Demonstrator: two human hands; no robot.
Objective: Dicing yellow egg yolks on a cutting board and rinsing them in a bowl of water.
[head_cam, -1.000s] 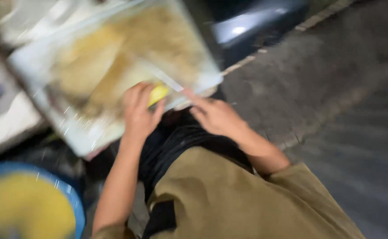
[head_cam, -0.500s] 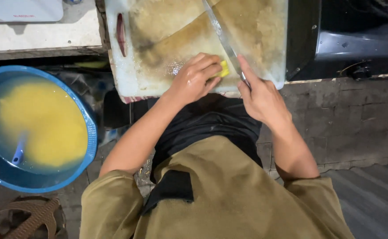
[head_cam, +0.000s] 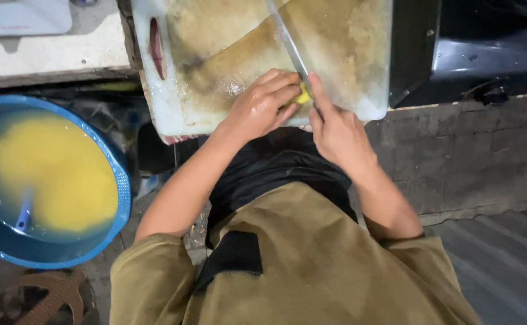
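My left grip (head_cam: 262,103) curls shut over a small yellow piece (head_cam: 302,96) on the stained white cutting board (head_cam: 173,114). My right grip (head_cam: 335,129) pinches the knife (head_cam: 287,42), forefinger extended along its blade, wrist bent inward.

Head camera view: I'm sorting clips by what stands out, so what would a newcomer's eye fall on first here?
At top centre, the left hand pins a small yellow piece on a stained white cutting board, while the right hand guides a long knife against it. At lower left sits a blue basin of bright yellow liquid.
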